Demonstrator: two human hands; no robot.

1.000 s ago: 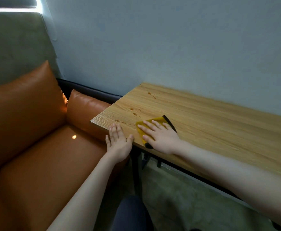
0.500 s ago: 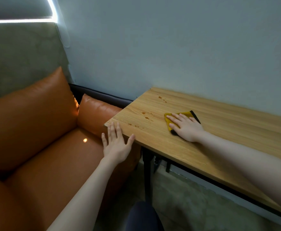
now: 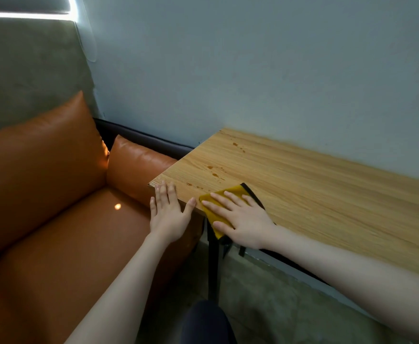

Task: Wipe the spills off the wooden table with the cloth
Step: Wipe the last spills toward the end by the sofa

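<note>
A yellow cloth [image 3: 230,192] with a black edge lies at the near left corner of the wooden table [image 3: 327,194], partly hanging over the front edge. My right hand [image 3: 243,217] presses flat on it with straight, spread fingers. Small brown spills [image 3: 214,172] dot the wood just beyond the cloth, and a few more drops [image 3: 238,146] lie near the wall. My left hand [image 3: 167,212] is flat at the table's left front corner, fingertips resting on the edge.
An orange leather sofa [image 3: 54,194] stands directly left of the table, its armrest cushion against the table end. A grey wall runs along the table's far side. Black metal legs [image 3: 213,264] hold the table over a grey floor.
My right hand slid the cloth back from the table's middle toward the near front edge. My left hand moved up so its fingertips rest on the table corner.
</note>
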